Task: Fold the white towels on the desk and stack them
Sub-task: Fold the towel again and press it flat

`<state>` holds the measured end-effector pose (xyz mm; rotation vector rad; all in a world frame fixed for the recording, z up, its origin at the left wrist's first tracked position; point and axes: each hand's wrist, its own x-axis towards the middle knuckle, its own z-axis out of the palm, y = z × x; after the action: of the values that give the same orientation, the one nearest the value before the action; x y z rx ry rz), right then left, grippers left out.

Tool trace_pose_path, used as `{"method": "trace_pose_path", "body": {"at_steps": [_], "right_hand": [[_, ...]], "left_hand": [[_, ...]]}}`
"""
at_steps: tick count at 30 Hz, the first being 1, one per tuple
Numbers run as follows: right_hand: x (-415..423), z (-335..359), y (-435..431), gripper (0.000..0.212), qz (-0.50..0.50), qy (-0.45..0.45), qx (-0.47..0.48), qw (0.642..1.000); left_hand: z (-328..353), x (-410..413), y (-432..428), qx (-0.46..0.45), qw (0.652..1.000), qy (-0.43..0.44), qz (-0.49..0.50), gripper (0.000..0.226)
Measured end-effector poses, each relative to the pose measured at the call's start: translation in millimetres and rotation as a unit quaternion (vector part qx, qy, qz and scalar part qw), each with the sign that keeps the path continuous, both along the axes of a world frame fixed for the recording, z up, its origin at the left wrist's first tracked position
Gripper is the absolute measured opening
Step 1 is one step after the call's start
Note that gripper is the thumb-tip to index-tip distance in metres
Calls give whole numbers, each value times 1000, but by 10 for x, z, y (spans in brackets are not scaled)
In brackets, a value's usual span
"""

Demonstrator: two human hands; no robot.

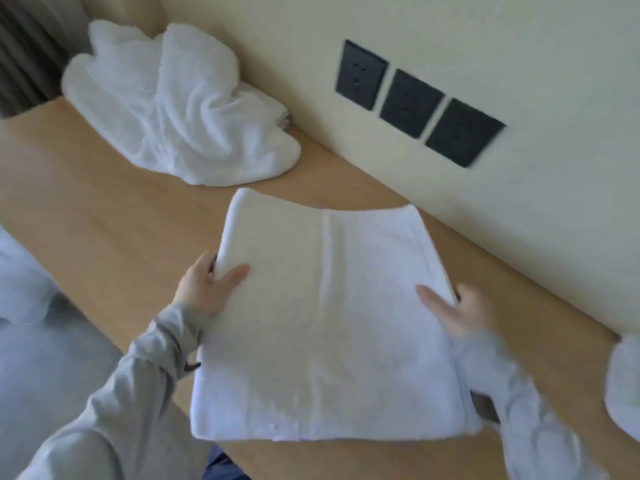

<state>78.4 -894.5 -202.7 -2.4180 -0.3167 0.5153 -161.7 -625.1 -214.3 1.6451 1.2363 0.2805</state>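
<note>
A folded white towel point(325, 320) lies flat on the wooden desk point(104, 209), its near edge over the desk's front edge. My left hand point(204, 285) grips its left edge, thumb on top and fingers underneath. At the right edge my right hand point(457, 313) holds the towel the same way, thumb lying across the top. A crumpled pile of white towels point(173, 109) sits at the far left of the desk, against the wall. The frame is blurred by motion.
A cream wall point(519, 46) runs along the desk's far side with three dark socket plates point(412, 102). Something white point(623, 386) shows at the right edge, and another white bundle point(17, 278) at the left edge. Grey floor lies below left.
</note>
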Motion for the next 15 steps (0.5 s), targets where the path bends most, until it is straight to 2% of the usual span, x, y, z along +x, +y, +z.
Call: {"method": "trace_pose_path", "body": {"at_steps": [4, 7, 8, 9, 11, 13, 15], "right_hand": [[-553, -264, -718, 45, -173, 3, -37, 984], [-870, -406, -793, 65, -214, -110, -65, 968], [-966, -423, -713, 72, -204, -168, -65, 962], [-1051, -430, -577, 74, -177, -216, -65, 958], [-1137, -474, -194, 63, -65, -281, -80, 954], [-1169, -561, 202, 53, 54, -259, -104, 959], [-1112, -687, 314, 52, 130, -260, -151, 945]], "left_hand": [[-188, 688, 2, 12, 982, 67, -179, 35], [-359, 883, -259, 161, 947, 184, -207, 47], [-382, 892, -394, 237, 928, 190, -217, 52], [-394, 909, -553, 308, 905, 159, -245, 55], [-425, 965, -904, 392, 847, 69, -352, 57], [-491, 985, -1110, 413, 786, 76, -453, 58], [-607, 956, -1011, 396, 766, 122, -491, 62]]}}
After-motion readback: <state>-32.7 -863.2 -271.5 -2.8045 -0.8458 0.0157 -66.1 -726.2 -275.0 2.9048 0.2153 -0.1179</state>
